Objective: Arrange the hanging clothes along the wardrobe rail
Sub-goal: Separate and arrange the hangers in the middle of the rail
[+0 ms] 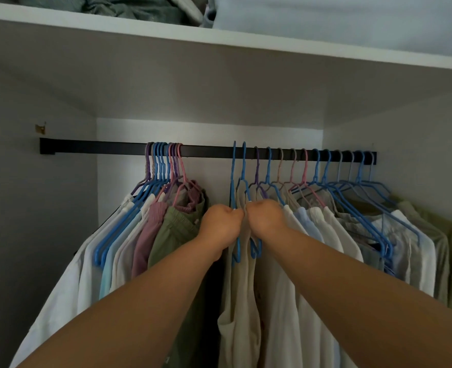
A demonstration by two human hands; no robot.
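Note:
A black rail [209,150] runs across the wardrobe. A tight bunch of clothes [129,235] on blue, purple and pink hangers hangs left of a gap. A longer, spread row of pale and green garments [365,229] fills the right side. At the gap's right edge hang two blue hangers [238,179] carrying beige garments [242,301]. My left hand [221,224] is closed on the left blue hanger's shoulder. My right hand [266,217] grips the neighbouring blue hanger and its beige cloth. The two fists touch.
A white shelf [219,41] sits above the rail with folded grey-green and pale blue bedding [339,19]. Grey side walls close in left and right. The rail's left end [86,146] carries no hangers. A small brass fitting [40,128] is on the left wall.

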